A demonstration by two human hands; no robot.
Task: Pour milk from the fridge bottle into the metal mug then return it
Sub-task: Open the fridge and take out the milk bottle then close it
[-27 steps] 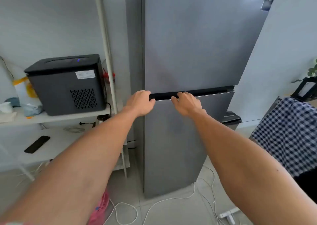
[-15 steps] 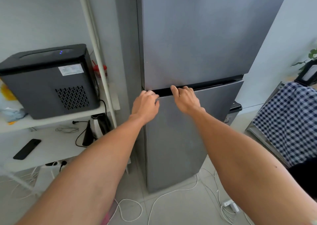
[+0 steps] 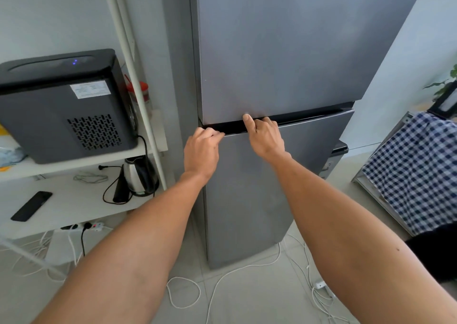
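Observation:
A tall grey two-door fridge (image 3: 284,51) fills the middle of the head view, both doors closed. A dark handle groove (image 3: 309,119) runs between the upper and lower door. My left hand (image 3: 201,148) has its fingers curled into the groove at its left end. My right hand (image 3: 264,135) hooks its fingers into the groove just to the right, thumb pressed against the upper door's bottom edge. No milk bottle or metal mug is in view.
A white shelf (image 3: 74,165) stands left of the fridge with a black appliance (image 3: 61,106), a kettle (image 3: 138,175) and a black phone (image 3: 31,206). White cables (image 3: 222,279) lie on the tiled floor. A checked cloth (image 3: 415,170) hangs at the right.
The view has moved closer and lower. My right thumb now presses on the upper door's edge, and my left fingers sit deeper in the groove. The doors stay closed.

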